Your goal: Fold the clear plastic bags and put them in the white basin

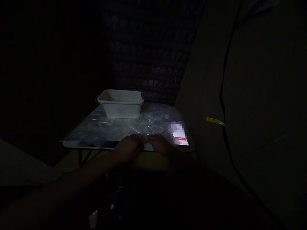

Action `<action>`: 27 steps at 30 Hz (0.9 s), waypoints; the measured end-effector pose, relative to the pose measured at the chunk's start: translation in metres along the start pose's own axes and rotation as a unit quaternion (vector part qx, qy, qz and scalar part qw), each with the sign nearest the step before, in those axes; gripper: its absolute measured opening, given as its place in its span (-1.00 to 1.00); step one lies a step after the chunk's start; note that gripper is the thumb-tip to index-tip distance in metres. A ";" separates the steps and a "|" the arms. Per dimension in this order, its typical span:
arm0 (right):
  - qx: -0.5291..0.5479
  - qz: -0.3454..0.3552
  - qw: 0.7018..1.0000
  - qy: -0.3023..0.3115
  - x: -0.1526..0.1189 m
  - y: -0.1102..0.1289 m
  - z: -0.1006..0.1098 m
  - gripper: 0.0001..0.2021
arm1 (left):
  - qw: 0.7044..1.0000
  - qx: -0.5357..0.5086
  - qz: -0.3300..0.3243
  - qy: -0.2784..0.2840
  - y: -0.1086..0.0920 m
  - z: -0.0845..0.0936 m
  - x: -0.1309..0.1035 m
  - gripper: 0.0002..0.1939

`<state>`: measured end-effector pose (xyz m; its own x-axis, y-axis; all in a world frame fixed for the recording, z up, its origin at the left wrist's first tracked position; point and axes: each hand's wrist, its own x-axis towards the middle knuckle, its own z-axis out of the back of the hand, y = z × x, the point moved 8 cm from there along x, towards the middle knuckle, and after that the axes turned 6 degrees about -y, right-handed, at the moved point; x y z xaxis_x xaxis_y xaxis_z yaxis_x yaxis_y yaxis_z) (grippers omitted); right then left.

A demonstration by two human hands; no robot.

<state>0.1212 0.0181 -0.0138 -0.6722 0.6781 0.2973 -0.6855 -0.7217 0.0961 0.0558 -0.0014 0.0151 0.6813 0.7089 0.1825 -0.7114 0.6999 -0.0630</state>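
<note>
Clear plastic bags [153,119] lie spread over a small white table [69,144] in very dim light. At the table's front edge, my left hand [130,146] has its fingers curled together on the plastic. Close to its right, my right hand [159,143] pinches the same plastic, with a small gap between the hands. A lit phone [180,134] lies beyond my right hand, near the table's right corner. Toward the back left stands a white rectangular tub [122,108] with dark side handles; its contents are too dark to tell.
A dark cable [223,95] with a yellow tag [214,120] hangs down the wall at the right. Patterned fabric [148,60] hangs behind the table. Below the table's front edge is a yellowish surface [151,160].
</note>
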 end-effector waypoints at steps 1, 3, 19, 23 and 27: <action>0.001 0.002 1.000 0.008 0.000 0.000 -0.002 -0.63 | 1.000 -0.016 -0.004 -0.013 0.001 0.002 0.000 -0.68; -0.002 0.001 1.000 0.018 0.000 0.000 -0.004 -0.62 | 0.998 -0.044 -0.028 -0.030 0.002 -0.002 0.000 -0.59; -0.038 0.004 0.998 0.049 -0.014 0.008 -0.008 -0.58 | 0.992 0.074 0.070 0.074 0.033 -0.038 -0.007 -0.38; -0.031 0.004 0.998 0.048 -0.014 0.007 -0.008 -0.57 | 0.982 0.095 0.140 0.085 0.054 -0.029 -0.008 -0.40; -0.027 0.017 0.999 0.041 -0.012 0.011 -0.004 -0.57 | 0.993 0.050 0.085 0.057 0.045 -0.021 0.001 -0.42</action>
<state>0.1208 0.0024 -0.0203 -0.7140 0.6648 0.2196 -0.6750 -0.7369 0.0360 0.0284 0.0328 -0.0081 0.5612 0.8252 0.0640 -0.8274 0.5615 0.0157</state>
